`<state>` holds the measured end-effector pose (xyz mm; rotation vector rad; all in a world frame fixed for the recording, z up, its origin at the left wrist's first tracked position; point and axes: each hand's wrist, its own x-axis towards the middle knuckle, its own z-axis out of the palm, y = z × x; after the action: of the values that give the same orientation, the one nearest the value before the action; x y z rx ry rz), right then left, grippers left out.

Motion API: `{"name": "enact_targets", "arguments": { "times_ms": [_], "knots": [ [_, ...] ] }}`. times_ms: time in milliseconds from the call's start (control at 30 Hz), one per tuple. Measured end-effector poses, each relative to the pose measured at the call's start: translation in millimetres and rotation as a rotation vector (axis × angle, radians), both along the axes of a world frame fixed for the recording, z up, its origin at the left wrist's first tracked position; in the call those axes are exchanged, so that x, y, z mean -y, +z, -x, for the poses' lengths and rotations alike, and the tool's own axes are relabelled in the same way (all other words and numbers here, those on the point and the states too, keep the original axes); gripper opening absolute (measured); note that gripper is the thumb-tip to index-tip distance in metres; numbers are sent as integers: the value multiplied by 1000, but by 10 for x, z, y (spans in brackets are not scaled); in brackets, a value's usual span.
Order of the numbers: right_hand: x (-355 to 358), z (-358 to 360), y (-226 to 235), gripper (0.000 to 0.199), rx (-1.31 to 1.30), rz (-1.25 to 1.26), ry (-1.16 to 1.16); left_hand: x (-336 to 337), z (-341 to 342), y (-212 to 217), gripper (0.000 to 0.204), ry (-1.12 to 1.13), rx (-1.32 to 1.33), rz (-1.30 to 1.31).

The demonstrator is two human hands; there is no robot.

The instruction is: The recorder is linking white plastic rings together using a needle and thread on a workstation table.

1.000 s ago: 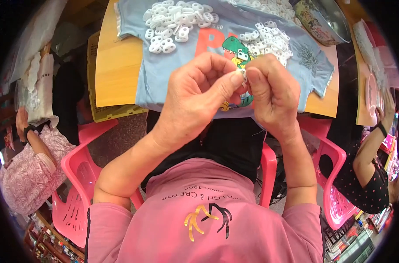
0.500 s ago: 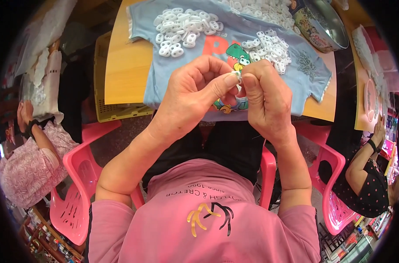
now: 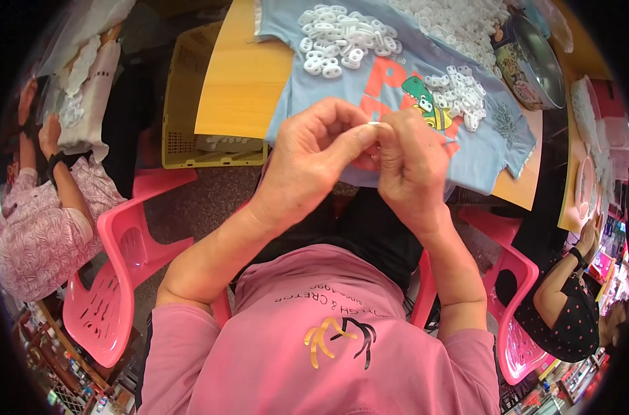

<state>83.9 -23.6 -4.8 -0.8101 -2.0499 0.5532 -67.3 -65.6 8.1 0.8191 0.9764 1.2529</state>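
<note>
Above the near edge of the table my two hands meet, fingertips together. My left hand (image 3: 314, 155) pinches a small white plastic piece (image 3: 374, 124) between thumb and finger; most of it is hidden. Against it, my right hand (image 3: 412, 159) is closed in a pinch, and whatever its fingertips hold is covered. Beyond my hands a blue T-shirt (image 3: 290, 104) with a cartoon print lies spread out. On it rest a pile of white oval two-hole plastic pieces (image 3: 342, 38), a second pile of white pieces (image 3: 463, 97), and a scatter of tiny metal parts (image 3: 506, 121).
A large heap of white pieces (image 3: 459, 24) lies at the back, beside a round metal tin (image 3: 535, 66). Left of the wooden table (image 3: 238, 76) stands a yellow crate (image 3: 190, 90). Pink chairs (image 3: 114, 277) flank me. Other people work at left (image 3: 58, 221) and right (image 3: 563, 290).
The whole view has shifted and turned slightly, so the table sits further right and higher. My hands stay together; the right has turned a little, and less of the white piece shows.
</note>
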Motion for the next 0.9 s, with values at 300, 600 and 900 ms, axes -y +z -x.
{"name": "enact_targets", "arguments": {
  "times_ms": [300,600,900],
  "knots": [
    [-522,535,75,14,74,-56,70,222,826,-57,14,214,55,51],
    [-601,890,21,17,449,-212,66,238,1060,-113,15,231,54,-3],
    [-516,596,230,24,-273,710,38,9,785,-60,17,190,62,-85]
  ]
}}
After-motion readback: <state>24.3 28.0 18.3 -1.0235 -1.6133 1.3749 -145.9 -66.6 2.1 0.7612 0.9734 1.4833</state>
